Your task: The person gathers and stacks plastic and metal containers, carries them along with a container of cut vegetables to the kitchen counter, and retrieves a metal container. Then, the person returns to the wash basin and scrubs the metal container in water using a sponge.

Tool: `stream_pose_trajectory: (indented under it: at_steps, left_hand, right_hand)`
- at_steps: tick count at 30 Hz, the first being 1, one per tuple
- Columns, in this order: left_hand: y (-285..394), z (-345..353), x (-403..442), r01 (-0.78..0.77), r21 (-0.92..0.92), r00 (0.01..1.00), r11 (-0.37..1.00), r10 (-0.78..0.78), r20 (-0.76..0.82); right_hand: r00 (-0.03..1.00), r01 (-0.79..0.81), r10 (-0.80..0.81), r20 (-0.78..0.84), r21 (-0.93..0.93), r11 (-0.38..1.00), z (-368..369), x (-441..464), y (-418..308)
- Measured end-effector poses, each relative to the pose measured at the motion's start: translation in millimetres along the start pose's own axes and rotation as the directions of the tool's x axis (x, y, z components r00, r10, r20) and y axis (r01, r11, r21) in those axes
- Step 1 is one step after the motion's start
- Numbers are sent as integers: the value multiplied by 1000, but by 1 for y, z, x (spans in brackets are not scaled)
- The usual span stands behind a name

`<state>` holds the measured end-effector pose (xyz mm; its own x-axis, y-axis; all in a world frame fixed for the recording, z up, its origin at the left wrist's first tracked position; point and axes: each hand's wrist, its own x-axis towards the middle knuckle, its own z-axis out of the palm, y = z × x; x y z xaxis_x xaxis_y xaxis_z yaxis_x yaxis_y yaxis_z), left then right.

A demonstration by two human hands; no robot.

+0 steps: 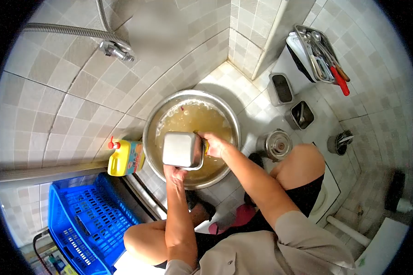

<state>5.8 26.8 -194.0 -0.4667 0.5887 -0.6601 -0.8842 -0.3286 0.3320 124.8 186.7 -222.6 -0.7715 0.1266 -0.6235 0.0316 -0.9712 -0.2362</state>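
Observation:
My left hand (175, 174) grips the near edge of a rectangular stainless steel container (183, 149), which is tilted with its smooth bottom facing up. My right hand (214, 144) is closed at the container's right side, holding a yellow sponge (206, 146) that is mostly hidden by the fingers. Both hands work above a wide round metal basin (231, 112). Cloudy yellowish water (188, 114) with foam and small food scraps fills it.
Left of the basin stands a yellow pump bottle (124, 157), and a blue plastic crate (96, 220) leans nearby. At right are metal containers (281, 89), a stack of round metal ware (276, 144) and a utensil tray (323, 55). A shower hose (73, 30) hangs on the wall.

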Motion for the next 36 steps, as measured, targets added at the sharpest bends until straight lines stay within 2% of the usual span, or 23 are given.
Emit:
stream_pose_trajectory:
  at_steps: [2,4,6,9,10,12,13,14,15,18,20,22,24,25,26,27,28,29,30,31,32,34,36]
  left_hand:
    - [7,9,-7,34,76,994,997,-42,104]
    - [19,-9,3,77,247,995,966,-91,46]
    - [27,-31,24,134,280,983,950,-164,87]
    - [33,16,-2,170,394,982,903,-189,11]
    - [29,15,-2,168,389,983,906,-186,9]
    - [23,15,-2,-29,320,998,947,10,60]
    - [19,10,-2,-44,273,989,961,3,148]
    - [13,-11,14,-84,209,986,974,51,161]
    - [9,-10,14,-107,138,987,985,89,132]
    - [-9,15,4,-198,-163,977,967,209,54]
    - [-6,16,7,-294,-97,953,951,284,-110]
    - [6,11,5,-252,4,967,968,252,-34]
    - [20,4,4,-220,12,975,975,219,38]
    - [25,3,2,-145,61,987,987,140,82]
    - [29,0,0,-67,115,991,991,53,119]
    - [29,-10,4,-59,370,996,927,77,-33]
    - [31,3,-5,97,491,993,866,-52,-104]
    - [29,4,-4,107,485,992,868,-63,-106]
    - [26,3,-1,115,481,992,869,-73,-106]
    - [23,3,3,109,483,993,869,-70,-98]
    - [20,2,6,74,428,997,901,-65,-37]
    - [8,-11,10,40,363,999,931,-51,20]
    - [-4,-18,12,-78,251,997,965,72,35]
  right_hand:
    - [998,-60,60,-7,-54,997,10,-15,-12]
    - [997,-76,81,2,-328,942,15,-23,-16]
    - [993,-98,114,40,-289,952,3,-6,-10]
    - [994,-24,51,94,-270,963,21,-22,-17]
    - [999,24,-18,27,-232,972,31,-30,-18]
    - [996,71,-80,-36,-205,976,44,-30,-18]
    - [986,166,-167,-7,-62,984,43,-21,-15]
    - [967,254,-256,10,84,963,42,-12,-12]
    - [963,265,-270,26,120,957,28,5,-6]
    - [939,340,-336,-70,41,940,41,1,16]
    - [943,332,-332,-11,69,941,41,0,30]
    - [947,281,-297,121,128,951,37,-5,28]
    - [988,130,-131,85,11,991,25,-3,11]
    - [975,110,-94,199,-68,992,30,-13,1]
    - [989,106,-82,126,-203,973,34,-24,-5]
    - [998,70,-66,23,-347,935,22,-9,-3]
    - [995,17,-63,-80,-482,876,21,-3,-5]
    - [996,-19,-30,-85,-533,846,13,-5,-9]
    - [996,-17,-33,-84,-536,844,13,-9,-11]
    - [996,-36,-3,-86,-451,892,15,-11,-13]
    - [996,-56,27,-85,-363,930,17,-12,-16]
    - [988,-90,42,-148,-333,939,27,-14,-18]
    - [941,223,-239,-240,-95,970,32,-8,-14]
